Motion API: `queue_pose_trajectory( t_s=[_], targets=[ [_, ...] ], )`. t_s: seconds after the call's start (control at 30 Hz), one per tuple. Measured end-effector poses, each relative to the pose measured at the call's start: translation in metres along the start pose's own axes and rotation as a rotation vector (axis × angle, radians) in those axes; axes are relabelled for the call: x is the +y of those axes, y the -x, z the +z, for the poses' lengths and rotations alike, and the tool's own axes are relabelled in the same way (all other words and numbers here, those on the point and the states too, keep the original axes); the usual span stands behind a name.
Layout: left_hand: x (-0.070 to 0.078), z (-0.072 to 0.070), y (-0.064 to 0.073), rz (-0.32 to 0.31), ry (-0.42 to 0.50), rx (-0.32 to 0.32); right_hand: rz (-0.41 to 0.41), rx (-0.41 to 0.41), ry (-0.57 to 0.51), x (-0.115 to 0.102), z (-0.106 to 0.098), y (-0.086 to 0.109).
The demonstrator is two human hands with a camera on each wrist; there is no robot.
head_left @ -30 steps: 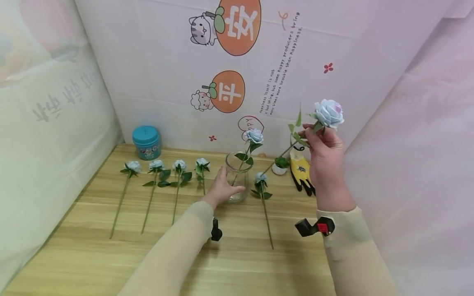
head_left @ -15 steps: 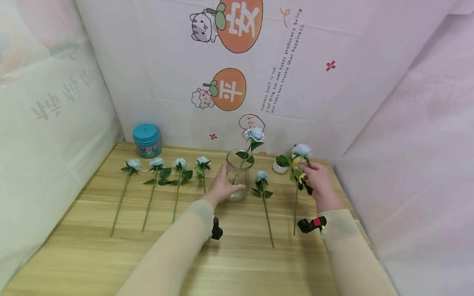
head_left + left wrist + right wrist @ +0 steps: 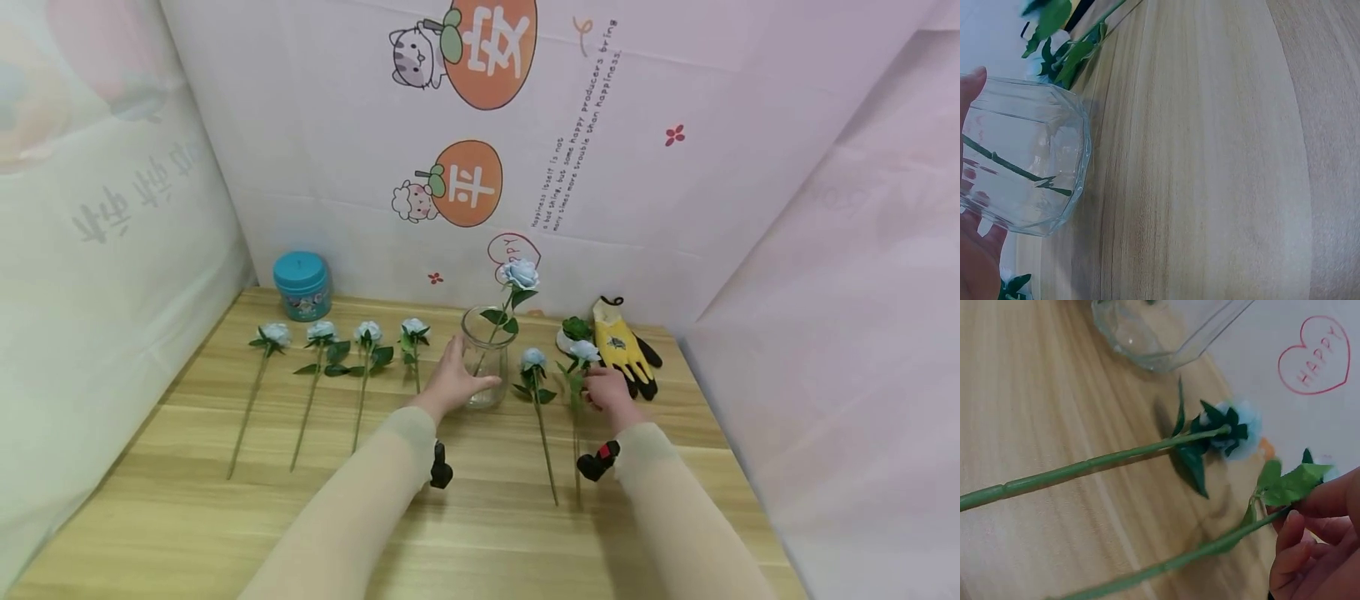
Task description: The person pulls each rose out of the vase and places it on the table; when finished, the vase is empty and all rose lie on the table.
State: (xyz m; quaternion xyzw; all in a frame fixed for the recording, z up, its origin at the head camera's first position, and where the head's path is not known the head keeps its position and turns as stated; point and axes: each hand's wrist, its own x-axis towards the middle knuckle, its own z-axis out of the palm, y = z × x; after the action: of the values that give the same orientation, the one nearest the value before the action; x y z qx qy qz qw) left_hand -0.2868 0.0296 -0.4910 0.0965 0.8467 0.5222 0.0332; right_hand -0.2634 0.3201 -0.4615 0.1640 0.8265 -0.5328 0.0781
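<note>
My left hand [image 3: 452, 385] holds a clear glass jar [image 3: 1029, 144] by its side, thumb and fingers spread round it. Inside the jar a light-blue artificial rose [image 3: 519, 273] leans, its cut stem end [image 3: 1054, 187] near the glass bottom in the left wrist view. With thumb and fingertips my right hand [image 3: 609, 390] pinches a second blue rose [image 3: 583, 351] just below its bloom; its green stem [image 3: 1179, 560] runs low over the table towards me. Parallel to it, between it and the jar, a third rose [image 3: 534, 358] lies on the wood.
Several more blue roses [image 3: 321, 330] lie in a row left of the jar. A blue lidded tub [image 3: 302, 287] stands at the back left. Behind the right hand are a small potted plant [image 3: 576, 329] and yellow-black gloves [image 3: 626, 346]. A printed cloth [image 3: 337, 167] hangs behind the table.
My right hand has lowered its rose from in front of the back cloth down to the table and shifted it left, beside the lying rose. My left hand stays at the jar.
</note>
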Motion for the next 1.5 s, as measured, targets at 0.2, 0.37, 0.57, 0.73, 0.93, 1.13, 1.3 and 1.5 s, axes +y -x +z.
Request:
queue_pose_trajectory(
  t_s=[0.2,0.37,0.57,0.73,0.93,1.13,1.3,1.5],
  targets=[
    [0.000,0.000,0.002,-0.005,-0.003,-0.010,0.018,-0.008,-0.015,0.009,0.005,-0.001],
    [0.000,0.000,0.001,0.020,0.013,-0.001,0.021,0.006,-0.031,0.014,0.007,-0.003],
    [0.001,-0.001,0.001,0.018,0.017,0.000,0.003,0.025,0.019,0.022,0.010,-0.011],
    [0.001,-0.002,0.001,0.012,0.019,-0.012,-0.045,0.092,0.091,0.026,0.016,-0.013],
    [-0.001,-0.001,-0.001,0.021,0.019,-0.026,-0.042,0.137,0.135,0.028,0.019,-0.012],
    [-0.002,-0.001,-0.002,0.013,0.025,-0.027,-0.060,0.146,-0.014,0.008,0.019,-0.006],
    [-0.002,-0.002,-0.001,0.002,0.029,-0.029,-0.131,0.103,-0.165,-0.030,0.029,0.002],
    [-0.002,-0.001,-0.001,0.005,0.022,-0.020,-0.217,-0.056,-0.336,-0.071,0.052,0.015]
  ],
)
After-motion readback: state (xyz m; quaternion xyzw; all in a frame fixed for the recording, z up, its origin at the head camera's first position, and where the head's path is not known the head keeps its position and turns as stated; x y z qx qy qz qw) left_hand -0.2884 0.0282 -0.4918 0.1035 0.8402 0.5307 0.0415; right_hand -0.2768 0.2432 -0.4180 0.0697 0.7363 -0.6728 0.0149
